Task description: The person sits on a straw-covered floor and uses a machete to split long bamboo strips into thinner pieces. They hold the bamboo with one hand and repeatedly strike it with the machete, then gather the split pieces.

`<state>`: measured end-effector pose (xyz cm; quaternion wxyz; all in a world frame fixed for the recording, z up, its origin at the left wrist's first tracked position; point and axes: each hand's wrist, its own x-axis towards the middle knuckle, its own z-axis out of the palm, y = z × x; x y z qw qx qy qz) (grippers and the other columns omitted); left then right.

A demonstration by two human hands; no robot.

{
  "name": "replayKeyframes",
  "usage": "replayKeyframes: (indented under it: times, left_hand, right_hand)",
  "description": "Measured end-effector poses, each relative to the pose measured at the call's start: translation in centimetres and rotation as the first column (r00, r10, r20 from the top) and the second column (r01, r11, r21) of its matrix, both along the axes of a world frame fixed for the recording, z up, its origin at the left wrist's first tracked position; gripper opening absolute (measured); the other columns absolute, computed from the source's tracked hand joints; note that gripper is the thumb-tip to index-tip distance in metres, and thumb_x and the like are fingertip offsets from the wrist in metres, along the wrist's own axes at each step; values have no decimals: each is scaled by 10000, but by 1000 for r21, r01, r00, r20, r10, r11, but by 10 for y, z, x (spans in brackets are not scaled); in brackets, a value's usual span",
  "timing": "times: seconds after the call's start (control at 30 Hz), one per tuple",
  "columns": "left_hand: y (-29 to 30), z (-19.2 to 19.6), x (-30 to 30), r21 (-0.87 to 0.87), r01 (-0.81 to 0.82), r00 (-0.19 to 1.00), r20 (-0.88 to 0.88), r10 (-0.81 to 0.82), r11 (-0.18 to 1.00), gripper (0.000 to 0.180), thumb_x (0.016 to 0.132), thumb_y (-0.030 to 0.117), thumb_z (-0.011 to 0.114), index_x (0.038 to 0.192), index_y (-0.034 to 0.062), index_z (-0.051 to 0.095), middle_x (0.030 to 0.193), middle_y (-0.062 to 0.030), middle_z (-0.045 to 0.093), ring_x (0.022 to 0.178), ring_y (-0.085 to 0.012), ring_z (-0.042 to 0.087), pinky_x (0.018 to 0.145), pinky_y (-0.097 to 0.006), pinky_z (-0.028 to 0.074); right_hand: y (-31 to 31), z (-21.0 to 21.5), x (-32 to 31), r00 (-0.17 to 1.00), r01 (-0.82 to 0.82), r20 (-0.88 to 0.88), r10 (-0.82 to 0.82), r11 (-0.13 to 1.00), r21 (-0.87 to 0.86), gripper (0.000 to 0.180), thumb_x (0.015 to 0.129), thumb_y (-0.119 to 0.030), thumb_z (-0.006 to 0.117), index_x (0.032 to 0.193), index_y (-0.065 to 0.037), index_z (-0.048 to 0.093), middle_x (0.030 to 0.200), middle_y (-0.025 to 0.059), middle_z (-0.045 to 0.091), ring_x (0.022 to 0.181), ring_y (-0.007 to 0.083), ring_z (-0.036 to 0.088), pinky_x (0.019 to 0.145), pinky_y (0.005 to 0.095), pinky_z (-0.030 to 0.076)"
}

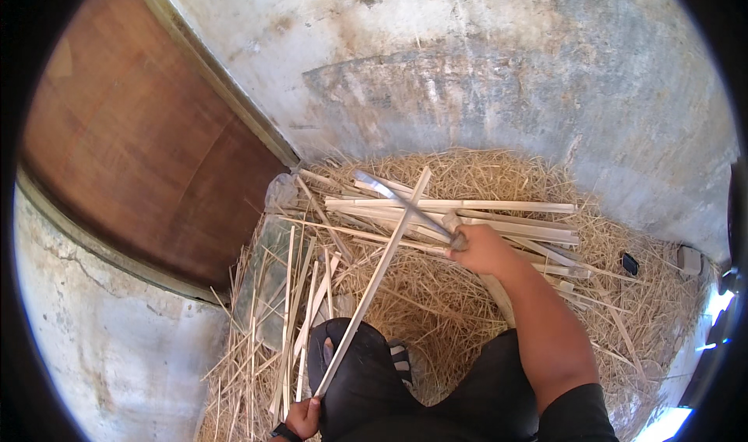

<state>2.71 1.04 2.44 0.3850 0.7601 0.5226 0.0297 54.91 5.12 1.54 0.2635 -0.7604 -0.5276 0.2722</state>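
My left hand (304, 419), low at the left beside my thigh, is closed around the near end of a long pale bamboo strip (374, 290). The strip slants up and away across my knee, its far end free. In my right hand (479, 249) is the handle of a long knife (401, 200), whose blade points to the far left and bends near the tip. Blade and strip cross near the strip's far end; whether they touch, I cannot tell. Beyond the knife lies a pile of split bamboo strips (514, 207) on straw.
Thinner strips (292, 317) lie scattered left of my knee. Straw (436, 309) covers the floor. A stained wall (467, 76) rises behind, with a brown door panel (140, 130) at the left. On the right lie a small dark object (629, 264) and a pale block (689, 260).
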Motion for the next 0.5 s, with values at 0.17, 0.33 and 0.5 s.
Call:
replayKeyframes:
  times: [0.17, 0.33, 0.5]
  left_hand:
    - [5, -7, -15, -44, 59, 998, -27, -60, 997, 571, 1047, 429, 319, 835, -24, 595, 585, -89, 549, 559, -200, 570, 565, -363, 456]
    - [2, -16, -22, 35, 75, 993, -95, -72, 997, 538, 1046, 395, 334, 851, -28, 602, 577, -116, 534, 548, -231, 562, 568, -381, 453]
    - [3, -12, -16, 67, 57, 995, -87, -51, 996, 492, 1043, 349, 361, 856, -34, 607, 581, -156, 535, 539, -266, 560, 562, -391, 442]
  right_hand:
    - [-8, 17, -35, 883, -442, 158, 441, 896, -30, 309, 815, -303, 737, 993, -56, 684, 852, 176, 690, 844, 315, 682, 790, 438, 517]
    - [-7, 5, -6, 977, -213, 15, 213, 977, 4, 308, 816, -294, 731, 1004, -56, 682, 856, 172, 693, 841, 315, 681, 792, 444, 516]
    - [-1, -5, 1, 1000, 9, -23, -8, 998, 64, 306, 808, -279, 732, 1023, -66, 680, 851, 177, 690, 829, 317, 681, 777, 442, 517]
